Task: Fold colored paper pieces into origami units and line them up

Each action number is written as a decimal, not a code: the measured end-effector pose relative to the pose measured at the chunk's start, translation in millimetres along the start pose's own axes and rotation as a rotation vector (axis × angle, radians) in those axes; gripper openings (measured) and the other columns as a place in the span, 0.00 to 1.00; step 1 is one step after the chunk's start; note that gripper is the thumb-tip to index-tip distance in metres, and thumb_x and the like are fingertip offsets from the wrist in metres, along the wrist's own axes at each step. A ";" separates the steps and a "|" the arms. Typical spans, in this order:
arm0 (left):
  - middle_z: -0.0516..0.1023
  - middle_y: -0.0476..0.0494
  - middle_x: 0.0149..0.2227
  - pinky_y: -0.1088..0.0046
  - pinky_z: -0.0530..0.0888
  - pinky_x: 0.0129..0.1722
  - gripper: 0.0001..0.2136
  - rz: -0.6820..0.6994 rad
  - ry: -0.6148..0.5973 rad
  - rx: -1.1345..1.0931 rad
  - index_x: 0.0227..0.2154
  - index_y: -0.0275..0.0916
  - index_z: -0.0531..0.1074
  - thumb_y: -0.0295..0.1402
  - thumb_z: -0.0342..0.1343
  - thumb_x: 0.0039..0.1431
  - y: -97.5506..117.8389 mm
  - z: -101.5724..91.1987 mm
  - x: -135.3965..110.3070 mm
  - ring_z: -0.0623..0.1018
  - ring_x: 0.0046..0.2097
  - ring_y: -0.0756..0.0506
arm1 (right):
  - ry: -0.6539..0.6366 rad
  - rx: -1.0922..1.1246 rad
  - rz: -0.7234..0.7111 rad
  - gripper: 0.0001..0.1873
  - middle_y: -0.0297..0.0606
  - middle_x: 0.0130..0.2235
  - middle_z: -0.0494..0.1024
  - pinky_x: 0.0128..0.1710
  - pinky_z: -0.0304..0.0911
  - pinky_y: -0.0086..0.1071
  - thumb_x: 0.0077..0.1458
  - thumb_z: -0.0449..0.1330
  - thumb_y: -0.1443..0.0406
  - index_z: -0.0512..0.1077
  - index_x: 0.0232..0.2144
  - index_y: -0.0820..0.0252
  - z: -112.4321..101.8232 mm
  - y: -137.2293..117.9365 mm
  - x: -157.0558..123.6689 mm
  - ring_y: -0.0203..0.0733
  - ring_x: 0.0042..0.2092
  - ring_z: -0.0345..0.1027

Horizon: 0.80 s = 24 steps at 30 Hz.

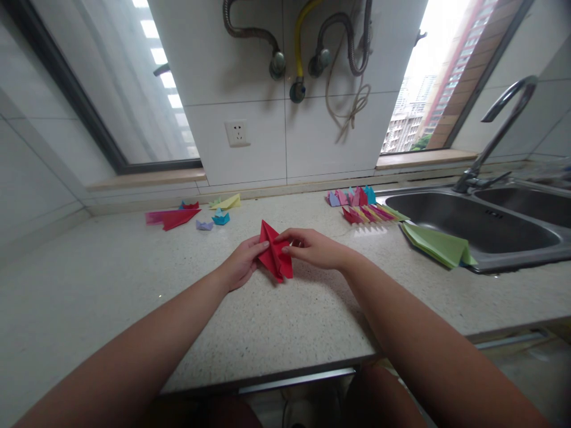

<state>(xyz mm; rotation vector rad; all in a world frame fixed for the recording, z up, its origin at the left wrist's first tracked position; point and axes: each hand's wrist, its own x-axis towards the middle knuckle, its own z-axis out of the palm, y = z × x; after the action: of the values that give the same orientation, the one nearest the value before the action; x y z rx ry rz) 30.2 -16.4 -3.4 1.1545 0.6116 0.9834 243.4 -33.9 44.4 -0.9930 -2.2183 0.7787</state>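
A red sheet of folded paper (275, 252), creased into a pointed shape, is held just above the speckled countertop (285, 327) in the middle of the head view. My left hand (243, 261) grips its left edge, with the thumb on top and the fingers underneath. On the right side, my right hand (314, 246) has its thumb and bent fingers closed on the paper. Part of the sheet is hidden behind the right fingers.
Small folded paper boats (220, 218) and a red paper plane (181, 219) lie at the back left. Colourful folded pieces (352, 196) stand in rows at the back right. Green folded paper (439, 244) lies by the steel sink (446, 220), below a faucet (508, 119).
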 end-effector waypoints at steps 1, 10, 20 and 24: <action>0.80 0.36 0.44 0.67 0.73 0.45 0.15 0.007 -0.005 0.001 0.45 0.34 0.75 0.36 0.62 0.56 -0.8 -0.6 0.2 0.79 0.43 0.42 | -0.002 -0.003 0.000 0.16 0.39 0.43 0.78 0.41 0.64 0.33 0.59 0.58 0.62 0.73 0.49 0.57 0.1 0.1 -0.1 0.38 0.39 0.70; 0.80 0.37 0.42 0.68 0.73 0.43 0.16 0.023 -0.040 -0.004 0.47 0.34 0.74 0.37 0.61 0.58 -3.0 -3.0 0.7 0.79 0.42 0.43 | -0.017 -0.018 0.009 0.17 0.40 0.41 0.78 0.40 0.64 0.32 0.60 0.58 0.62 0.73 0.50 0.58 0.7 0.2 -0.1 0.37 0.37 0.69; 0.79 0.37 0.44 0.69 0.72 0.44 0.16 0.038 -0.061 -0.007 0.47 0.34 0.72 0.36 0.61 0.59 -3.9 -3.4 1.0 0.78 0.42 0.43 | -0.018 -0.011 0.004 0.15 0.39 0.41 0.78 0.40 0.64 0.33 0.59 0.59 0.63 0.73 0.49 0.58 0.3 -0.9 -0.6 0.37 0.37 0.69; 0.79 0.37 0.44 0.70 0.73 0.43 0.16 0.036 -0.056 -0.016 0.47 0.35 0.72 0.37 0.61 0.59 -4.0 -3.4 1.2 0.78 0.42 0.44 | -0.017 -0.011 -0.010 0.15 0.39 0.41 0.78 0.40 0.64 0.32 0.59 0.59 0.62 0.74 0.48 0.58 0.7 0.5 -0.3 0.37 0.37 0.69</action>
<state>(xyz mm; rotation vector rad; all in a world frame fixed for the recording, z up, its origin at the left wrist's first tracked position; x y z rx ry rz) 29.2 -14.2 -8.2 1.1785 0.5388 0.9813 243.3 -34.0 43.5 -0.9826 -2.2425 0.7744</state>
